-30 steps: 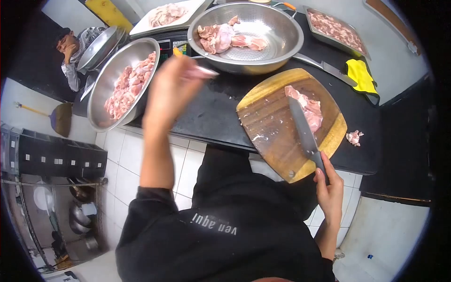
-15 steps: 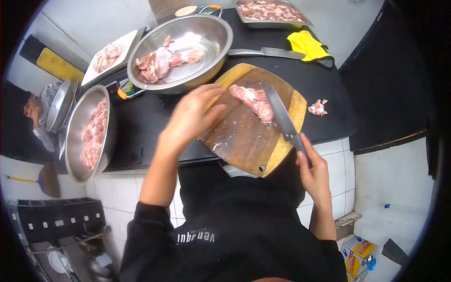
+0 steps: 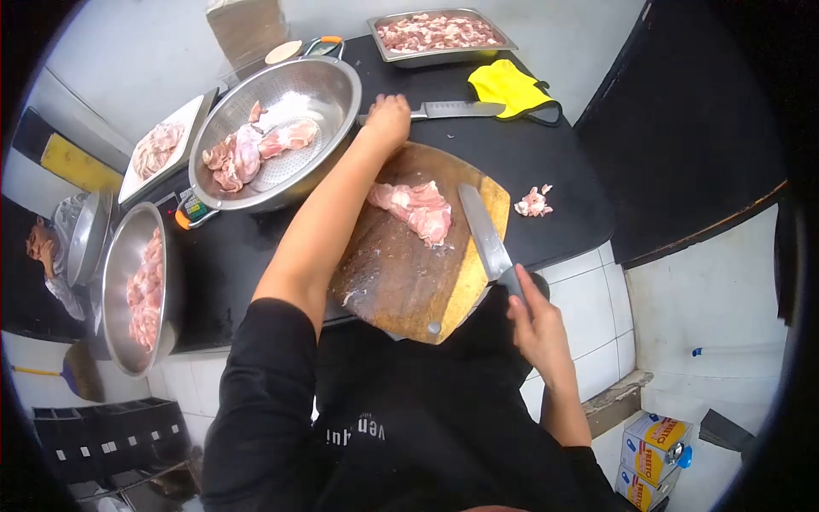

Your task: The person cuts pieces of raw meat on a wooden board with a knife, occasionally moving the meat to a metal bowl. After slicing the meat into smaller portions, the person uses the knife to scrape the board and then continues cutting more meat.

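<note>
My right hand (image 3: 543, 333) is wrapped round the grey handle of a broad-bladed knife (image 3: 485, 229), whose blade lies over the right side of the wooden cutting board (image 3: 392, 290). A piece of raw meat (image 3: 418, 212), which looks like chicken, rests on the board left of the blade. Beyond the board's far edge, my left hand (image 3: 390, 121) has its fingers curled over the handle of a second knife (image 3: 461, 109) lying on the black table. The steel colander (image 3: 345, 85) beside that hand holds several pieces of raw meat (image 3: 247, 154).
A steel bowl of meat (image 3: 147, 294) stands at left, a white tray (image 3: 136, 183) behind it. At the back are a steel pan (image 3: 401, 58) and a yellow-and-black glove (image 3: 508, 85). Small trimmings (image 3: 534, 202) lie right of the board. A person's hand (image 3: 38, 243) shows far left.
My left hand has gone from beside the meat to the second knife's handle. My right hand has drawn the broad-bladed knife away from the meat. The whole view has shifted.
</note>
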`<act>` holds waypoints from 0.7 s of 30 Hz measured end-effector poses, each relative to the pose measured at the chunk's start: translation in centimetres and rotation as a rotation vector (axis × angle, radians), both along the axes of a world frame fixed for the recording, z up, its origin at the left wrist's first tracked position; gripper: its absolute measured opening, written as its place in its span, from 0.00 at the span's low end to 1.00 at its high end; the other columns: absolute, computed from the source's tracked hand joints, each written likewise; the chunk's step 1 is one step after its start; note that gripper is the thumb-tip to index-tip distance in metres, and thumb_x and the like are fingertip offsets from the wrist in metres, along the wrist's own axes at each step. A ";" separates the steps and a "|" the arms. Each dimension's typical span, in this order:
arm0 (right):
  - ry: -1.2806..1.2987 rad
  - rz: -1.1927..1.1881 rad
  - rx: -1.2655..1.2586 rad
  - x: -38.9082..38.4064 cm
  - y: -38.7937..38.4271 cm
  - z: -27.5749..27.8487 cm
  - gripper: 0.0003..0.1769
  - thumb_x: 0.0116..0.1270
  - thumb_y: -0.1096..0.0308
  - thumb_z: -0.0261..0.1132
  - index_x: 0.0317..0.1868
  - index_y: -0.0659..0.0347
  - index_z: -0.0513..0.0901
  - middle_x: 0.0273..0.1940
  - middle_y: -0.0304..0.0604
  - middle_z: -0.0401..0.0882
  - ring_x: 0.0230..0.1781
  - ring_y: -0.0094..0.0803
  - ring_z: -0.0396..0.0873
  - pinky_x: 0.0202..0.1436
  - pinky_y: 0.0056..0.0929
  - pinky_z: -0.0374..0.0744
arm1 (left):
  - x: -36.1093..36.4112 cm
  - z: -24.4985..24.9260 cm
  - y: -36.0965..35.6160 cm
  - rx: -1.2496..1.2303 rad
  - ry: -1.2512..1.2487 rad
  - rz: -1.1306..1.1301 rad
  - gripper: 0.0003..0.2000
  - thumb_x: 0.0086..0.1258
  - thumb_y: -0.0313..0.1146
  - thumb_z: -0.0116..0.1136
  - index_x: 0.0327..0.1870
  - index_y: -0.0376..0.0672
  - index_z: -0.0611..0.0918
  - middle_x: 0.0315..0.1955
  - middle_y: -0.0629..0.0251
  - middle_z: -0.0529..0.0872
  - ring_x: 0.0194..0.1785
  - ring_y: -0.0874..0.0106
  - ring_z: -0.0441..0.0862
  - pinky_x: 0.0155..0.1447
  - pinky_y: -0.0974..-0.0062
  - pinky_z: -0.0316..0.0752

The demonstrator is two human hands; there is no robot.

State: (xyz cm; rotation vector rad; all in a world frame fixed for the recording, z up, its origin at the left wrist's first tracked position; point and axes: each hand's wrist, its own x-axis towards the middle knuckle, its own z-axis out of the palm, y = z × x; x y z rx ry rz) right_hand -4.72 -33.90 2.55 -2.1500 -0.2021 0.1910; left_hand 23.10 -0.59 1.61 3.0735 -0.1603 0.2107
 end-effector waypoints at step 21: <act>0.214 -0.161 0.462 1.6 -5.2 -0.1 0.18 0.85 0.63 0.58 0.66 0.65 0.74 0.28 0.38 0.79 0.14 0.18 0.70 0.14 0.19 0.68 | -25.9 4.9 -1.0 -0.525 0.028 -0.037 0.24 0.69 0.54 0.72 0.44 0.36 0.89 0.31 0.46 0.89 0.35 0.52 0.89 0.41 0.59 0.80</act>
